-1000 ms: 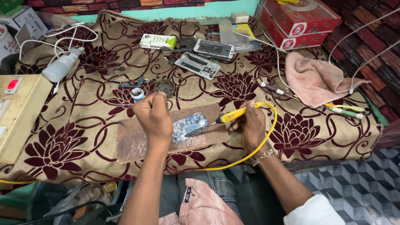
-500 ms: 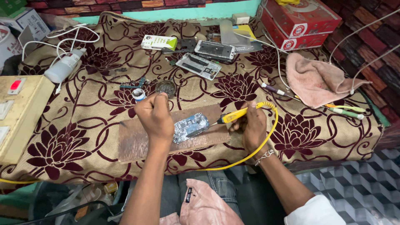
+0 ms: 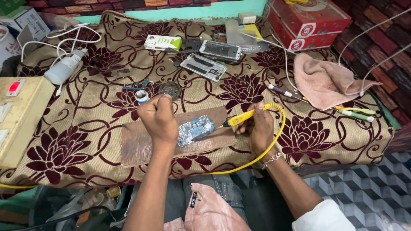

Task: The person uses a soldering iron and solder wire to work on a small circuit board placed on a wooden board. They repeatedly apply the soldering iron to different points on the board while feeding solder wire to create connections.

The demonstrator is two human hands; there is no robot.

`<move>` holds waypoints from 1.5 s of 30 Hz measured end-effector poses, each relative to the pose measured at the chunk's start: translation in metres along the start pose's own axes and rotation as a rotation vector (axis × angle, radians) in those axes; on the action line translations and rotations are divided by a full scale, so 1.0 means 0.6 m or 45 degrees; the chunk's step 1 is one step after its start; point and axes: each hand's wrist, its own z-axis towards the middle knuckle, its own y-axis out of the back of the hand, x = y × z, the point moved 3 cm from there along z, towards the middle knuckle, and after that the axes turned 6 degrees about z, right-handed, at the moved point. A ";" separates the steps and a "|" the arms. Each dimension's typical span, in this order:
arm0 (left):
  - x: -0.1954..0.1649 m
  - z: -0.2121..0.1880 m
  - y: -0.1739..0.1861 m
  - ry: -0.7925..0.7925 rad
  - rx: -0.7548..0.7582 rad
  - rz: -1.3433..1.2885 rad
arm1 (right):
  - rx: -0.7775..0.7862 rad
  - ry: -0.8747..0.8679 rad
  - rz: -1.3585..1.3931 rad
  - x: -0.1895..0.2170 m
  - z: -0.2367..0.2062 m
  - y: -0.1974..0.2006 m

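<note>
Circuit board (image 3: 195, 129) lies on wooden board (image 3: 141, 143), sparing floral cloth (image 3: 85, 107) on bench. Left hand (image 3: 158, 119) fingers curled tight beside circuit board, seemingly steadying it; pinched item hidden. Right hand (image 3: 259, 128) fingers wrapped round yellow soldering iron (image 3: 242, 115), tip reaching circuit board edge.

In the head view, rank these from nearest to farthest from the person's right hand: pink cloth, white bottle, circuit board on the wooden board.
1. Circuit board: just left of the right hand, on the wooden board.
2. Pink cloth: up and to the right.
3. White bottle: far left of the cloth-covered table.
</note>
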 end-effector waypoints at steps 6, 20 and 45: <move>0.001 0.001 0.001 0.031 -0.004 -0.020 | -0.013 0.027 0.031 0.000 -0.001 0.000; 0.018 0.006 0.004 -0.015 -0.012 0.059 | 0.022 0.001 0.038 -0.001 0.002 -0.003; 0.015 0.002 0.004 -0.009 -0.008 0.027 | 0.035 -0.017 -0.094 -0.006 -0.001 0.002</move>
